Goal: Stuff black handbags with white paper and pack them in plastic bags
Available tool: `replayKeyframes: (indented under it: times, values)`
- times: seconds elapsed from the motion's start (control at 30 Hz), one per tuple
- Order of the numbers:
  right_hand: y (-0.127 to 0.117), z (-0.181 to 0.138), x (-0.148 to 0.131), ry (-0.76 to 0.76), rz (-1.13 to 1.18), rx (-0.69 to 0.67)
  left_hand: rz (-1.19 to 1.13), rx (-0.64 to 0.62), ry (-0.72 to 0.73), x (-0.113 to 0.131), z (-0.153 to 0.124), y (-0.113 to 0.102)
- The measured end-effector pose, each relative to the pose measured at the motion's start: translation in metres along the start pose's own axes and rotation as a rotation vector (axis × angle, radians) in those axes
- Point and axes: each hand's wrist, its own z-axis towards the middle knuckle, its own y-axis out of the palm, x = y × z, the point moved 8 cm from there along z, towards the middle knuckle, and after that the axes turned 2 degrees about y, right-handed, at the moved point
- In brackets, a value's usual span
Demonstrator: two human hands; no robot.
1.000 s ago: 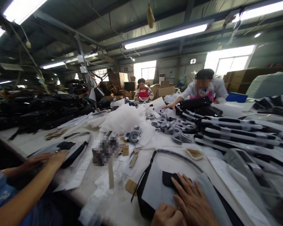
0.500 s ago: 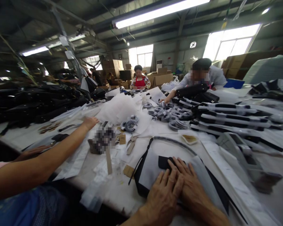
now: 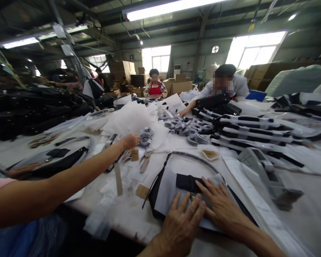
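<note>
A black handbag lies flat on the worktable in front of me, its handle arching away from me. White tissue paper covers much of its front, and a black flap shows through the middle. My left hand rests on the paper with its fingers extended, beside a small metal clasp. Fingers spread, my right hand presses on the paper and the flap's right end. Neither hand grips anything. The bag's lower edge is partly hidden by my hands.
At left, a co-worker's arm reaches across to coiled grey straps, beside another black bag. A tape dispenser stands at right, near wrapped black straps. A small tray sits behind my bag.
My hands have moved apart, uncovering more of the flap and the clasp. The co-worker's hand at left has moved right to the coiled straps.
</note>
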Motion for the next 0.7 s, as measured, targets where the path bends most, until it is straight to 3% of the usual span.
replayKeyframes:
  times: [0.1,0.27,0.33,0.47,0.6,0.7]
  values:
    - [0.005,-0.002,0.008,-0.081,0.011,-0.025,0.073,0.155,0.007,0.002,-0.002,-0.004]
    - [0.01,-0.016,0.013,-0.201,-0.101,0.255,0.162,0.368,0.007,0.009,-0.004,0.006]
    - [0.01,-0.018,0.015,-0.233,-0.106,0.29,0.182,0.399,0.007,0.012,-0.004,0.012]
    - [-0.01,0.001,0.017,-0.157,-0.004,0.168,0.143,0.464,-0.03,0.01,-0.001,0.01]
    - [-0.038,0.032,-0.012,-0.119,0.086,0.078,0.071,0.48,-0.098,0.004,0.003,0.004]
    - [-0.03,0.043,-0.037,-0.179,0.08,0.076,0.065,0.539,-0.148,0.004,0.004,0.006]
